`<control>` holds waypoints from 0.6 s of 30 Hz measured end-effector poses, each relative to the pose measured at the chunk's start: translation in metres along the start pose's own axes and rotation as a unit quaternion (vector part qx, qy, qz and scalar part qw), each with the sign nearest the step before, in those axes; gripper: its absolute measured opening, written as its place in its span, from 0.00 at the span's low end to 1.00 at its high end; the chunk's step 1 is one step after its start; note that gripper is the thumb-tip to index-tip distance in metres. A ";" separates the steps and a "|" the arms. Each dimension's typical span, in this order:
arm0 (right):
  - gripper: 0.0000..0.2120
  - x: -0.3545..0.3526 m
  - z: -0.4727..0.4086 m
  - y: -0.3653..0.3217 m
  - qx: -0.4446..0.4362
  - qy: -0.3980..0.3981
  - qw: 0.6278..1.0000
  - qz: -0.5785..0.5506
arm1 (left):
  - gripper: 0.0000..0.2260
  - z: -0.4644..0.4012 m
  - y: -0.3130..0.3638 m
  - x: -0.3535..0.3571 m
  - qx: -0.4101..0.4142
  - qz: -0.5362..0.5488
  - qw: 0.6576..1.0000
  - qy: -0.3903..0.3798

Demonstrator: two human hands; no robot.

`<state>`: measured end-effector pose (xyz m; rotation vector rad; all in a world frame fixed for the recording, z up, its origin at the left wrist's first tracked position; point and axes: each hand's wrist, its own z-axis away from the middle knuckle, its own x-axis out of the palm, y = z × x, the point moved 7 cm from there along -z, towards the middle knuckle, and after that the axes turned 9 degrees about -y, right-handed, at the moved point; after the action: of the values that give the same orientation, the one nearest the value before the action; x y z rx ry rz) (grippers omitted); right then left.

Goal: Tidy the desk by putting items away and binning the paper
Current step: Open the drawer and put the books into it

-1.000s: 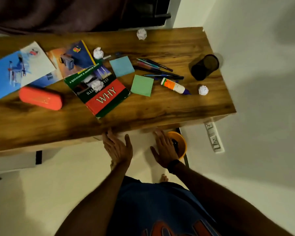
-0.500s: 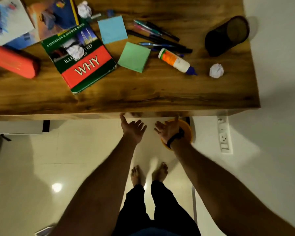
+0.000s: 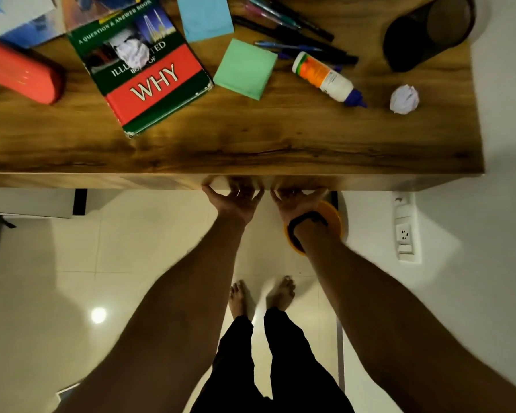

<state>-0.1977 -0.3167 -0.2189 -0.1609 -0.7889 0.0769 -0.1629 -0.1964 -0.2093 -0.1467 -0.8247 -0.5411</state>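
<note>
Wooden desk point(image 3: 251, 138) carries a crumpled paper point(image 3: 404, 99) well beyond both hands' grip, fingers hidden, state unclear.

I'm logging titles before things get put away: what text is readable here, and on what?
"A QUESTION & ANSWER BOOK": top edge of the book cover.
"ILLU...TED": cover middle, partly hidden by a crumpled paper ball.
"WHY": red band of the cover.
Glue bottle label: too small to read.
Booklets at top left: cut off, blurred.
</note>
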 end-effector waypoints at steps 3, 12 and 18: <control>0.48 0.000 -0.002 0.003 -0.004 0.010 1.000 0.011 | 0.40 0.002 0.002 0.002 -0.009 -0.014 1.000 0.009; 0.43 -0.039 0.034 0.020 -0.027 0.079 0.996 0.031 | 0.43 0.033 -0.007 -0.035 0.020 -0.021 0.995 0.096; 0.32 -0.081 0.085 0.022 -0.011 0.177 0.973 0.147 | 0.37 0.089 0.003 -0.064 0.032 -0.016 0.979 0.200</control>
<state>-0.3150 -0.2957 -0.2208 -0.3025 -0.4059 0.3113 -0.2550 -0.1388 -0.1956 0.0365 -0.4521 -0.5503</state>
